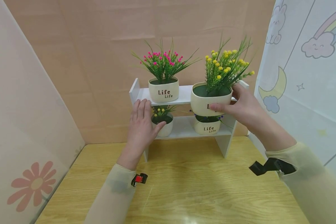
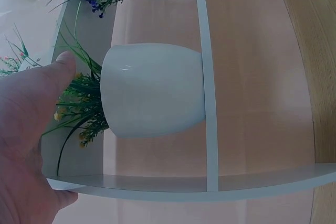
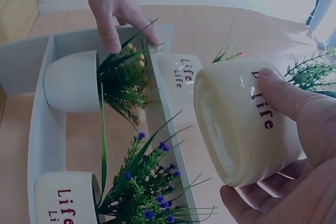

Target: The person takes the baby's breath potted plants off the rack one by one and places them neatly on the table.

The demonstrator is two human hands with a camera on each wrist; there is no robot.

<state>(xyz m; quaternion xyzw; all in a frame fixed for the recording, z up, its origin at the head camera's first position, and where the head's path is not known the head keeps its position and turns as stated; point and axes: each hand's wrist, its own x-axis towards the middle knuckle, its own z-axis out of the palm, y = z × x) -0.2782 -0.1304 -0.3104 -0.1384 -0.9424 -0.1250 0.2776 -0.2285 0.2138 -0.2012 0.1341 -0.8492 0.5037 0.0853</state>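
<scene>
My right hand grips a cream flower pot of yellow flowers, thumb across its "Life" lettering and fingers round the far side. In the right wrist view the underside of this held pot shows, tilted in front of the top shelf. My left hand rests with extended fingers on the left end of the white two-tier shelf, at the upper board's front edge. A pot of pink flowers stands on the top board just beyond those fingers.
Below, a white pot with small yellow flowers and a "Life" pot with purple flowers sit on the lower board. The shelf stands on a wooden table, with a tan backdrop behind and printed panels at both sides.
</scene>
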